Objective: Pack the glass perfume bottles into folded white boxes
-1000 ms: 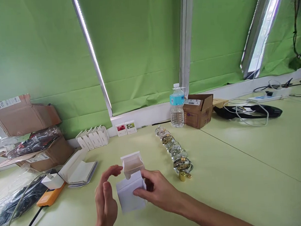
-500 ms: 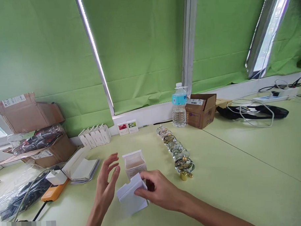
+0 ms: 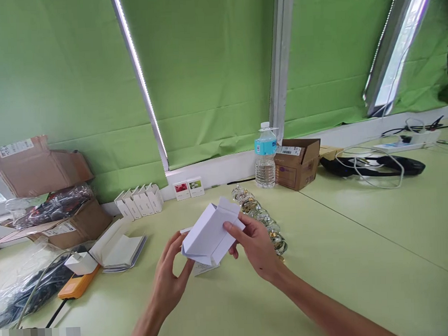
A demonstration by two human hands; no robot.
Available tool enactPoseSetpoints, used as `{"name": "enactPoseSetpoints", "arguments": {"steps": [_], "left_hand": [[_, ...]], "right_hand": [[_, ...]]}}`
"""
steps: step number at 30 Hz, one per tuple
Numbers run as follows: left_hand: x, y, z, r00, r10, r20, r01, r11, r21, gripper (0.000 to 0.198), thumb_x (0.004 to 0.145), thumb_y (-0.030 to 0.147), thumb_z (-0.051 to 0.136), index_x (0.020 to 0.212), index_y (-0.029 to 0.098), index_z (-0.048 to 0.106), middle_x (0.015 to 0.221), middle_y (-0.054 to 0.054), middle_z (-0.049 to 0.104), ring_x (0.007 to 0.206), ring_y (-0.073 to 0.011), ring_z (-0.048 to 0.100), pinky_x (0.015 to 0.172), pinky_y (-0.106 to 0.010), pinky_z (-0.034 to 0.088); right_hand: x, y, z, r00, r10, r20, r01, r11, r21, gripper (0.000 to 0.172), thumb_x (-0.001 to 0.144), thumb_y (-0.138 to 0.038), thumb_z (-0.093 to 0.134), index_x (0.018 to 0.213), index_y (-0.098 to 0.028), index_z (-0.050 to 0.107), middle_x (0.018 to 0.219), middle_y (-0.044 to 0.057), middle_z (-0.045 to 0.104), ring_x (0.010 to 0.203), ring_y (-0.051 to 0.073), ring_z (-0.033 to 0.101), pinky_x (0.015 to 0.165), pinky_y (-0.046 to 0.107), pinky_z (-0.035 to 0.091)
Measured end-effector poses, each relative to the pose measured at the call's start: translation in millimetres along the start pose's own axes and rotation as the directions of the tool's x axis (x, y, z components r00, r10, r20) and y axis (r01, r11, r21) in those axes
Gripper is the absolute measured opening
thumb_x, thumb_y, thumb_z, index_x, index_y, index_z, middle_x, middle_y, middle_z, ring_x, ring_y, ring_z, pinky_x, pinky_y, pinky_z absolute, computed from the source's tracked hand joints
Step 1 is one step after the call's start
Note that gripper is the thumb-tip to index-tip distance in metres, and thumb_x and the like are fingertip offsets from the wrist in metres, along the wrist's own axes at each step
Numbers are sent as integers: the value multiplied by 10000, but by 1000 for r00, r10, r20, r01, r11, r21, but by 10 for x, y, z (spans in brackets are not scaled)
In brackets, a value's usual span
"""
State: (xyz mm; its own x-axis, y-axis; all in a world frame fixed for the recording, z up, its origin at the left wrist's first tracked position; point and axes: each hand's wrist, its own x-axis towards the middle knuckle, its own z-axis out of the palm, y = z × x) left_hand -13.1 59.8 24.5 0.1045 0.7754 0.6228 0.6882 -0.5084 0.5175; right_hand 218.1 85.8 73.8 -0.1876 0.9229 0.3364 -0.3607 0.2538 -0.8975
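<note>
Both hands hold a small white folded carton (image 3: 211, 231) lifted above the pale green table (image 3: 359, 251). My right hand (image 3: 254, 245) grips its right side, thumb across the front face. My left hand (image 3: 171, 277) supports its lower left corner with curled fingers. Behind the carton, a second white piece (image 3: 205, 267) lies on the table, mostly hidden. A row of several glass bottles with gold caps (image 3: 260, 216) runs away from my right hand.
Flat white carton blanks (image 3: 118, 250) and an orange device (image 3: 76, 286) lie at the left, near brown boxes (image 3: 64, 227) and bagged cables. Several small white boxes (image 3: 140, 203) line the wall. A water bottle (image 3: 265, 157), a cardboard box (image 3: 297, 163) and cables stand at the back right.
My right hand has lifted the white carton off the table and tilted it. My left hand went from open beside it to touching its lower corner.
</note>
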Motion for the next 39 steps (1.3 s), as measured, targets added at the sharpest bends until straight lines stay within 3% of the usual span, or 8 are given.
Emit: {"name": "enactPoseSetpoints", "arguments": {"steps": [4,8,14,23,36,39], "left_hand": [[-5,42,24,999,-32,32,31,999,22,320,914,324,569,1221,236,587,1255,-115,642,1137,-261,631,904,-361,543],[-42,119,13,989,-139,51,138,990,18,295,863,425,638,1089,236,628,1037,-69,732,952,-252,688,791,-350,564],[-104,172,24,972,-217,90,215,976,39,340,809,487,683,1053,255,634,1014,-59,743,962,-272,691,805,-387,560],[-57,163,11,975,-170,143,187,975,-117,329,862,421,652,1134,292,521,1069,-16,698,1000,-206,667,899,-385,531],[-72,154,39,994,-87,70,94,990,-101,330,851,365,677,1107,270,491,1030,-18,711,931,-188,692,845,-348,559],[-61,169,25,991,-79,109,86,994,-61,304,868,364,656,1117,267,511,1007,-21,713,924,-193,693,838,-346,555]], "right_hand": [[-18,11,23,1000,-25,-7,25,1000,-3,305,857,-427,705,995,-158,671,711,16,655,470,99,557,400,214,460],[-48,11,42,997,-68,-22,69,998,8,287,860,-409,706,1010,-165,674,725,11,650,478,99,570,410,216,477],[-42,48,26,990,-132,-43,131,991,-42,250,864,-387,707,1003,-180,684,715,-9,621,492,84,553,421,199,473],[40,39,-97,982,-189,8,186,953,-239,225,860,-392,702,964,-193,692,745,-1,624,577,104,547,477,207,499],[66,-10,-122,944,-316,92,318,802,-507,174,902,-355,628,852,-190,653,709,-6,591,604,122,527,515,232,457],[46,8,-101,934,-338,119,345,756,-557,178,911,-367,618,949,-200,668,755,7,616,619,128,532,541,244,472]]}}
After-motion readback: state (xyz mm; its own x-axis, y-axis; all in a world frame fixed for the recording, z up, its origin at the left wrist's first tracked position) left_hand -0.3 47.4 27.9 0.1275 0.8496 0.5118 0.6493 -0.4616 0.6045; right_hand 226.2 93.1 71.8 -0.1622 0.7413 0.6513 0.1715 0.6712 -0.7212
